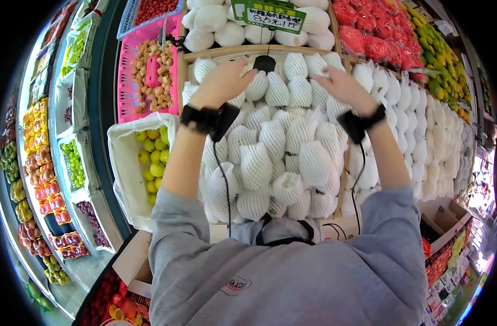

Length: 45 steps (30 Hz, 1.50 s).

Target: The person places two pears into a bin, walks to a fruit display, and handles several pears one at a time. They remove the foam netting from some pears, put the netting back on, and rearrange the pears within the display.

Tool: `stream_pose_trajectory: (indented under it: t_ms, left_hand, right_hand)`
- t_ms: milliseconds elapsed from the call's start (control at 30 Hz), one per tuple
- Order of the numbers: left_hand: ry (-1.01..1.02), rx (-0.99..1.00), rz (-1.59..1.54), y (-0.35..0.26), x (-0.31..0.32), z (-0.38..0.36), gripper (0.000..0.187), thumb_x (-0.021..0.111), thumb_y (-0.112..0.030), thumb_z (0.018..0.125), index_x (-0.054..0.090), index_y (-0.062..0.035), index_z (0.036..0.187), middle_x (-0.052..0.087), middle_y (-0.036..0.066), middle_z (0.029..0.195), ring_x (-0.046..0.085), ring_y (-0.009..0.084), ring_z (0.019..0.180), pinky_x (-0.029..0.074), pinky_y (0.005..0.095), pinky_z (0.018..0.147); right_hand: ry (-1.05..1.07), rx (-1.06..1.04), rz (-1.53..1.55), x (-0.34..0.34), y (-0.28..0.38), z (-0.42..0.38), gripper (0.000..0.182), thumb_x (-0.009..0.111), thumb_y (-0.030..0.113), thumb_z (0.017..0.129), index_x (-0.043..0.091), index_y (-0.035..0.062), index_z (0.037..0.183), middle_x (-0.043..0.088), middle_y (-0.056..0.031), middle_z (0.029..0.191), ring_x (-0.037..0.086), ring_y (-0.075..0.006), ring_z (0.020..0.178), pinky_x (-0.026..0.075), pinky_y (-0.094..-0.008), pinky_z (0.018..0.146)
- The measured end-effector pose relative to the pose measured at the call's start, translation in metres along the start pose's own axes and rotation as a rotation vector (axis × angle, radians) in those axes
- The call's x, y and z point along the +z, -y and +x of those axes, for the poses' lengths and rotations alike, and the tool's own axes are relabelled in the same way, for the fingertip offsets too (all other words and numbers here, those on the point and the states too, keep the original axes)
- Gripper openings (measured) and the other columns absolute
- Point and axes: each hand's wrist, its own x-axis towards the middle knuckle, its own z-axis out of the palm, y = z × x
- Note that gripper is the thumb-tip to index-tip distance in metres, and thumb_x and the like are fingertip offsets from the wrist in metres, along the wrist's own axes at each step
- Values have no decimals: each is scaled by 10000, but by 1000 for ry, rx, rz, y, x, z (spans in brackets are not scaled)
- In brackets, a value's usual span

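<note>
My left hand (224, 84) reaches over the far left of a display of fruit in white foam net sleeves (273, 138). Its fingers are apart, with the tips right beside a sleeved fruit (256, 87) and near a black object (264, 63). To the right, my right hand (346, 87) is over the same display, thumb and fingers spread, fingertips close to another sleeved fruit (318, 66). Neither hand shows a fruit lifted in its grasp. Black straps with small boxes and cables circle both wrists. The palms are hidden from above.
A green price sign (270, 19) stands behind the display. Left are a pink basket of brown round produce (124, 81) and a white-lined crate (120, 157) of yellow-green fruit. Red-wrapped fruit (362, 32) and yellow-green fruit (441, 60) lie back right. A cardboard box (447, 220) sits lower right.
</note>
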Motion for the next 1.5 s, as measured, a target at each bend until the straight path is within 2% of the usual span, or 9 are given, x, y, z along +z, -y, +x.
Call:
stream_pose_trajectory:
  t_ms: [133,467,533,633,900,1033,1133,1367,1500]
  left_hand:
    - [-116,-199,341,-58,-36,-76,348,513,-343,828,589,-17,921,620,185,768,597,351,741,470,447,660]
    - [-355,-153,-123,-9,-72,-31,364,527,-357,805,614,-47,976,643,148,838,624,301,779,479,356,710]
    - [-362,-148,-207,-12,-80,-25,396,568,-333,818,583,0,1031,627,80,843,575,149,784,444,279,722]
    - [-674,24,-218,-19,-91,-34,298,535,-279,806,601,-50,985,639,140,844,627,243,758,484,325,677]
    - [-992,176,-487,-154,-129,-233,170,466,20,817,515,78,970,597,158,862,577,167,738,454,254,685]
    - [-378,-301,-238,-132,-108,-283,380,536,36,721,477,-17,1093,557,79,923,534,142,804,421,262,729]
    - [-93,-281,-1,-76,-38,-295,579,562,6,667,369,-14,1213,472,134,1105,454,265,984,371,343,858]
    - [-11,-145,-144,-42,49,-295,773,596,-17,607,295,-31,1319,390,174,1286,359,385,1185,309,424,1004]
    - [-29,-184,-268,-34,53,-288,730,632,-29,594,359,-33,1271,411,171,1254,372,372,1174,326,414,990]
  right_hand:
    - [33,82,4,2,75,-133,652,473,563,815,522,-86,854,568,-283,775,581,-401,746,472,-432,667]
    - [-78,215,-13,83,86,-169,774,708,435,640,348,-47,1127,437,-266,959,551,-429,793,491,-429,653]
    - [-119,172,25,89,83,-173,771,713,400,640,334,-45,1142,426,-272,973,544,-437,803,489,-428,665]
    - [-173,192,82,90,80,-175,760,700,331,624,327,-19,1185,415,-266,1019,535,-446,816,483,-437,700]
    - [-161,233,96,96,79,-175,774,678,348,632,336,-2,1232,417,-258,1103,527,-428,898,467,-440,766]
    - [-101,213,141,91,60,-171,798,691,374,639,350,-12,1248,448,-238,1126,536,-379,936,457,-399,801]
    - [-13,233,362,73,40,-161,781,703,349,673,355,-29,1261,512,-174,1104,537,-264,967,440,-333,822]
    - [-35,246,652,1,69,-73,651,695,279,701,424,-12,1216,580,-54,1016,558,-143,882,450,-281,761]
    - [-191,117,552,75,14,68,882,747,379,594,351,-120,1205,504,-270,1138,526,-306,1041,413,-338,881]
